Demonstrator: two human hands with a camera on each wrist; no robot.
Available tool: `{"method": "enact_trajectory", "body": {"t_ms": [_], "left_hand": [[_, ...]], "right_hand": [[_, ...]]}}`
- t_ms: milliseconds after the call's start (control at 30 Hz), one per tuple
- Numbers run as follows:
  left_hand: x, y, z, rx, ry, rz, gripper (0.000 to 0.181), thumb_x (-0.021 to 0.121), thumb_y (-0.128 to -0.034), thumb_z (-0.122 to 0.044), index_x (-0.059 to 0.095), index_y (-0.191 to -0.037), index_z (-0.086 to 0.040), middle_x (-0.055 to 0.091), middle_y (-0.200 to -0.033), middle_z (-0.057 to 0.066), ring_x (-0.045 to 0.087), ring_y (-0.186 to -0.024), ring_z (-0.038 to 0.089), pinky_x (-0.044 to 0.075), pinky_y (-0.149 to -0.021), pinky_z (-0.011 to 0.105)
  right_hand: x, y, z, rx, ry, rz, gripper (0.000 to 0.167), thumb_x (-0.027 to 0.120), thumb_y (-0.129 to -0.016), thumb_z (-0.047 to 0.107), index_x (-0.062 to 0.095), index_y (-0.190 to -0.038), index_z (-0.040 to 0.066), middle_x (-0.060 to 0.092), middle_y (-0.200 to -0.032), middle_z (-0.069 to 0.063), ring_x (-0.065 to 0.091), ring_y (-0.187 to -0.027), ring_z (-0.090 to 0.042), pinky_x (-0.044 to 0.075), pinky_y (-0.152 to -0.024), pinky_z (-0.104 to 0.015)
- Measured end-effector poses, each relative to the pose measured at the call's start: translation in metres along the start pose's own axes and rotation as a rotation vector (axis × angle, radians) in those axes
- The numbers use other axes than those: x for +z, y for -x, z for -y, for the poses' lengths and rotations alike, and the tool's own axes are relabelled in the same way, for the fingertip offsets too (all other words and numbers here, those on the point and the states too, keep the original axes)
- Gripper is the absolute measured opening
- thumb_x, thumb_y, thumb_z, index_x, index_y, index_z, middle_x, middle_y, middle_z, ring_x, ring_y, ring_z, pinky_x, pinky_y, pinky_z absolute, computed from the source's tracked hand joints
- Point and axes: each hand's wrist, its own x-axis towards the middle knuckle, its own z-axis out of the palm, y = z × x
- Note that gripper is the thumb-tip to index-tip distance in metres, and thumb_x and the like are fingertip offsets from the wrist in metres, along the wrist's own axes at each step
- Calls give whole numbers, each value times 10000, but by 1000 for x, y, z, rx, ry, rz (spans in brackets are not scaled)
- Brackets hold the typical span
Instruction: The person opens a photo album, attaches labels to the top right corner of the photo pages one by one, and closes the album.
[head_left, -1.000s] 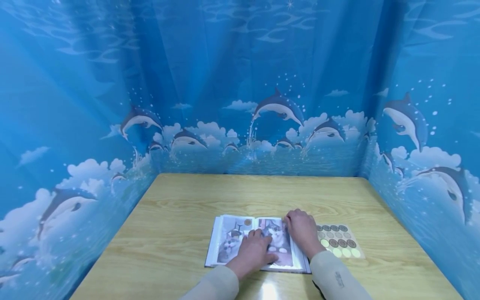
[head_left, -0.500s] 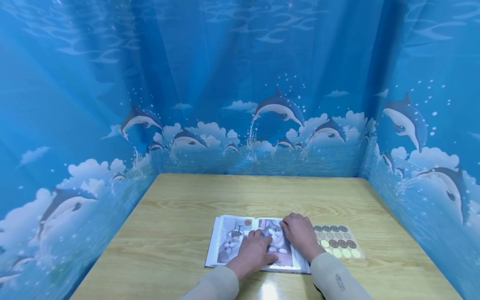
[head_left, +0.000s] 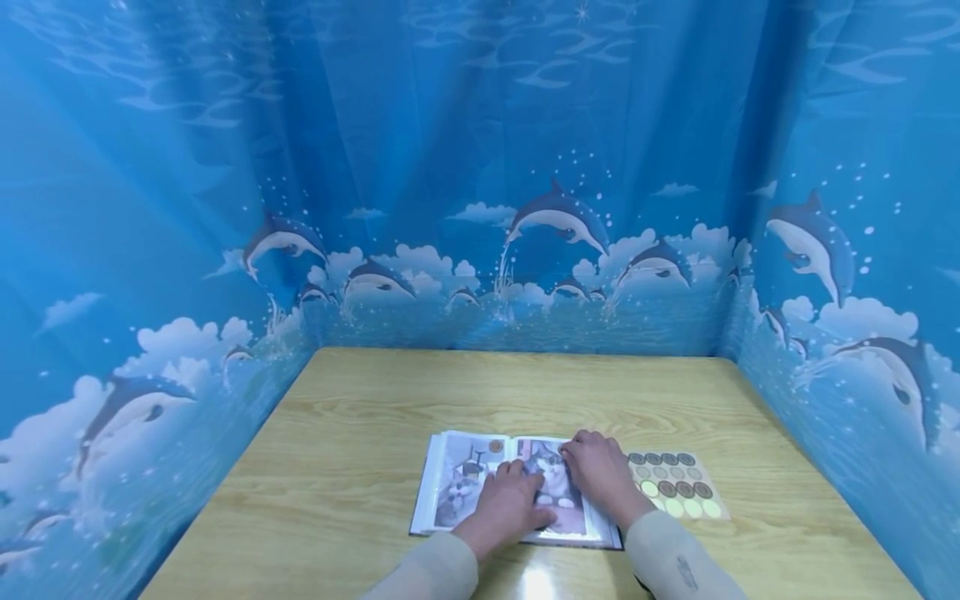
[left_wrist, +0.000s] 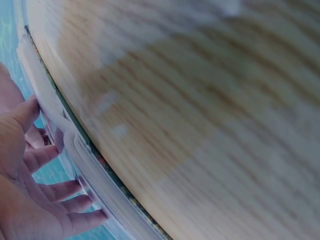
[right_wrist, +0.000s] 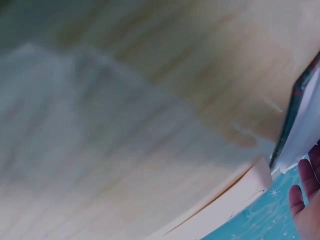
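An open photo album with cat pictures lies on the wooden table. My left hand rests across its middle, fingers spread and touching the right page; the left wrist view shows these fingers extended against the pages. At the upper right of the right-hand cat picture, my right hand has its fingertips down on the page with bent fingers. Whatever lies under those fingertips is hidden. A round brownish coin-like sticker sits on the left page. Part of the right hand shows in the right wrist view.
Right of the album lies a sheet with rows of round dark, pale and bright yellow-green spots. The right forearm passes close to it. Blue dolphin-print curtains hang behind the table and along both sides.
The right hand has shifted slightly left and down, from the picture's upper right edge onto the picture. The left hand and album have stayed in place.
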Motion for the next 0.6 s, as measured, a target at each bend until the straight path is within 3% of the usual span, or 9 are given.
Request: {"method": "enact_trajectory", "body": {"t_ms": [200, 433, 600], "left_hand": [[0, -1, -1, -11, 12, 14, 598, 713, -826, -572, 645, -1284, -195, 553, -1339, 148, 508, -1234, 331, 451, -998, 528], [0, -1, -1, -18, 9, 20, 606, 711, -826, -576, 642, -1291, -194, 548, -1348, 149, 503, -1244, 333, 448, -1003, 531], [2, -2, -1, -21, 10, 18, 611, 712, -823, -578, 641, -1294, -194, 546, -1351, 150, 503, -1246, 334, 448, -1002, 535]], "right_hand": [[0, 5, -1, -52, 36, 14, 244, 649, -920, 144, 729, -1143, 85, 655, -1055, -82, 603, -983, -284, 489, -888, -485], [0, 10, -2, -158, 40, -3, 301, 611, -880, 71, 702, -1165, 42, 646, -1138, -112, 584, -1100, -323, 475, -954, -516], [-3, 13, -1, -167, 30, 10, 290, 612, -932, 117, 682, -1197, 23, 641, -1168, -129, 576, -1128, -341, 462, -974, -529]]}}
